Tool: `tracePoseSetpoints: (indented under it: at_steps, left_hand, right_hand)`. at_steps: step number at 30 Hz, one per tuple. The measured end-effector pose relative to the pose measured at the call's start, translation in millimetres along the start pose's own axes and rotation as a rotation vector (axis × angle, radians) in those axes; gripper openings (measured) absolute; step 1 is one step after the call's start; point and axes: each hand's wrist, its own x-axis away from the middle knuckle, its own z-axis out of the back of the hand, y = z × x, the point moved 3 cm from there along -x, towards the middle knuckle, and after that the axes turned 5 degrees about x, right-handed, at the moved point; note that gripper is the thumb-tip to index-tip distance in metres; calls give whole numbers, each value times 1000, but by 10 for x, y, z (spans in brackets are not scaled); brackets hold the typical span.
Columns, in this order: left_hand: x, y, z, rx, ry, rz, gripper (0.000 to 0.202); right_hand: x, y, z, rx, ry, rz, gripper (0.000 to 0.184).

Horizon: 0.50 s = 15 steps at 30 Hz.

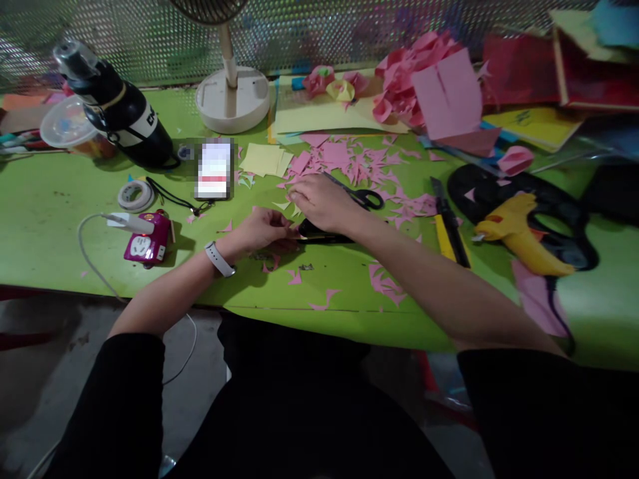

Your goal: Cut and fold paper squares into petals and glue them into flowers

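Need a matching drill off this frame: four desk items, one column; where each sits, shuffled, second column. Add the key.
Things:
1. glue gun
2. scissors
3. tape roll
4. fan base

Places:
A. just beyond the right hand
B. left of the left hand, next to the pink socket block
C. at the back edge of the table, by the mesh
D. right of the utility knife

Pairs: 1-D, 2-A, 3-B, 4-C
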Motion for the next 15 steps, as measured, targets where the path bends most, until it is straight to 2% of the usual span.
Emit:
tracePoseSetpoints:
  at_steps: [7,11,13,15]
  left_hand:
    - [5,-5,-19,-8,-19,-5,27]
    - [-20,7,64,-88,-13,-31,26]
    - [-4,89,150,-213,69,-135,18]
    - [58,236,203,-343,178,-313,14]
  right_hand:
    - [0,0,-17,15,4,-3,43]
    - [8,-12,-20,35,24,11,41]
    - [13,-29,-18,56,33,24,41]
    - [13,-47,-22,78,24,46,41]
